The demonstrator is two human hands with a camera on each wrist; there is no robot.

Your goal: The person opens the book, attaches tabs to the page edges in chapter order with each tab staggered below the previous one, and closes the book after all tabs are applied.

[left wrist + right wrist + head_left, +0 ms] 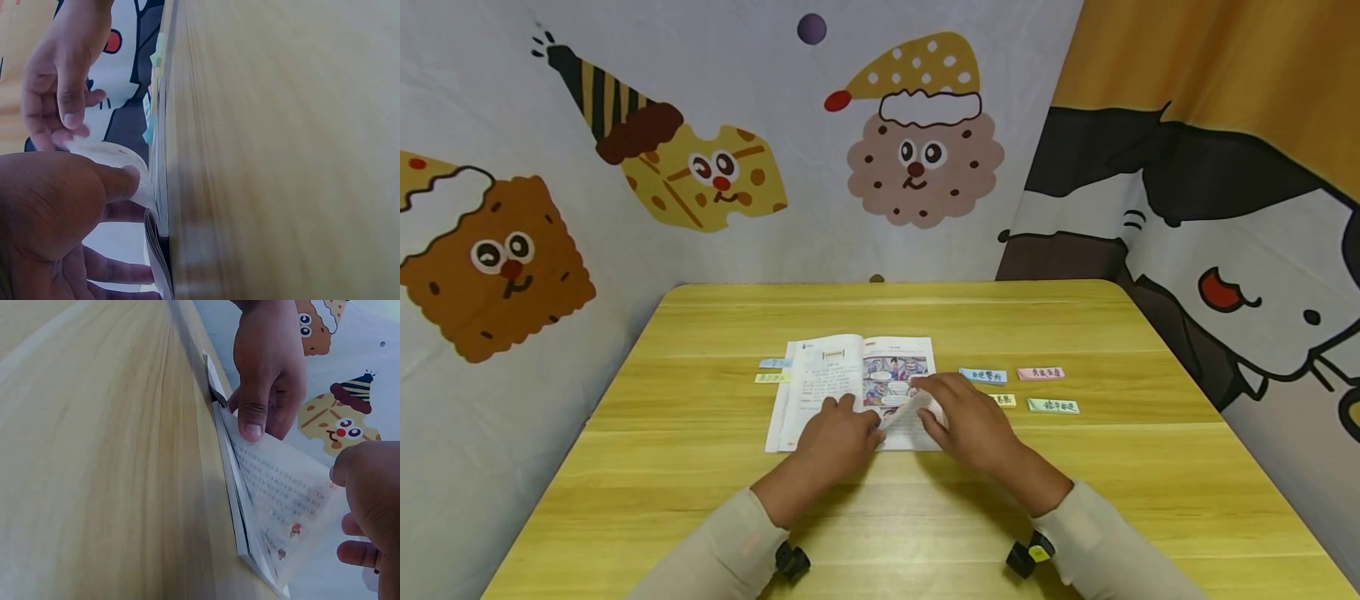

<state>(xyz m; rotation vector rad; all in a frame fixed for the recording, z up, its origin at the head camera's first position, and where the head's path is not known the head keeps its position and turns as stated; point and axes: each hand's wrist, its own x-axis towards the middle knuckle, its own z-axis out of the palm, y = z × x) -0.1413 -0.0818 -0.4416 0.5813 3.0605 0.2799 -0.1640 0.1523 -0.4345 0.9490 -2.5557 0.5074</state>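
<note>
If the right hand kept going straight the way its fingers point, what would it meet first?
Most likely the lifted page of the open book; the right hand is at or very near that page's edge, though exact contact is hard to judge.

Shows streaked yellow grain on the table (887, 517), dark print and multicoloured panels on the white book (842, 379), blue and yellow on the left slips (772, 378), blue, pink, yellow and green on the right slips (1041, 373), beige on the sleeves (722, 542), and brown, yellow and pink cartoons (925, 171) on the white far cloth (715, 83).
</note>
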